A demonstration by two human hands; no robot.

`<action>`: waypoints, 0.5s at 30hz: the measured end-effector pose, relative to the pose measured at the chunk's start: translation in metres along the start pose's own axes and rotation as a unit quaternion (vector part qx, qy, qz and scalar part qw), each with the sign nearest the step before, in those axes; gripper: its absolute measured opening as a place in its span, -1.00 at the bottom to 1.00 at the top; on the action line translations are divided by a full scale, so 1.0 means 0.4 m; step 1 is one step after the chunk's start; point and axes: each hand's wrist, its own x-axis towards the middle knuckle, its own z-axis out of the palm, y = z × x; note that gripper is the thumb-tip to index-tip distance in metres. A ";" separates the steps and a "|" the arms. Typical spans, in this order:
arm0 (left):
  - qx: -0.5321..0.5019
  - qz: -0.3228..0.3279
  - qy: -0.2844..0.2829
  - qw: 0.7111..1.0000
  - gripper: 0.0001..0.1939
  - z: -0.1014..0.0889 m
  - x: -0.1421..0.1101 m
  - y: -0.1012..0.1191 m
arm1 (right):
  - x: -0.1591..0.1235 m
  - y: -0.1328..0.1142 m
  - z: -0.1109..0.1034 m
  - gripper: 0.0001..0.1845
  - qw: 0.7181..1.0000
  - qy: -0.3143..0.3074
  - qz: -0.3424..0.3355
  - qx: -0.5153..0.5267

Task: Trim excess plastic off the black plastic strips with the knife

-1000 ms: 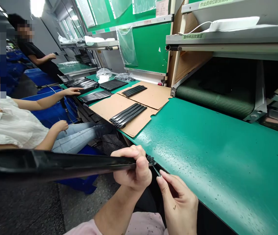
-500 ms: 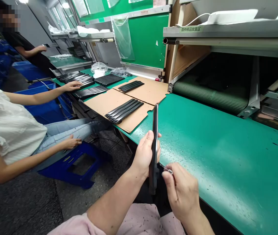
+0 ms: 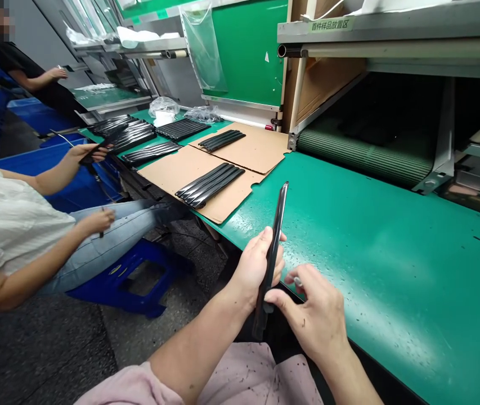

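Observation:
My left hand (image 3: pixel 255 267) is wrapped round a long thin black plastic strip (image 3: pixel 279 216), which stands nearly upright at the near edge of the green table (image 3: pixel 370 253). My right hand (image 3: pixel 318 315) sits just right of the strip's lower end, thumb against it, fingers pinched on a small metal tool (image 3: pixel 297 281) whose shape I cannot make out.
Two cardboard sheets (image 3: pixel 260 152) on the table carry rows of black strips (image 3: pixel 210 184). More strips (image 3: pixel 149 152) lie further left. A seated co-worker's hand (image 3: pixel 83 153) holds one strip. A blue stool (image 3: pixel 132 275) stands on the floor. A roller conveyor (image 3: pixel 362 160) runs under the shelf.
The strip has swung from lying level across my view to nearly upright, now leaning slightly right. My right hand has closed in on its lower end. The co-worker has lifted a strip.

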 end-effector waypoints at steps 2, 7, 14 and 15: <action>-0.002 0.003 -0.003 1.000 -0.58 -0.002 0.001 0.003 | 0.006 0.008 -0.005 -0.51 0.999 0.023 0.043 -0.023; -0.007 0.012 -0.002 1.000 -0.63 -0.016 0.007 0.002 | -0.028 -0.001 -0.011 -0.67 0.997 0.038 0.016 0.069; -0.009 -0.001 -0.006 1.000 -0.61 -0.017 0.003 -0.010 | -0.083 -0.021 0.008 -0.76 0.990 0.116 -0.046 0.063; -0.007 -0.003 -0.009 1.000 -0.62 -0.015 0.000 -0.011 | -0.079 -0.017 0.009 -0.76 0.989 0.128 -0.052 0.050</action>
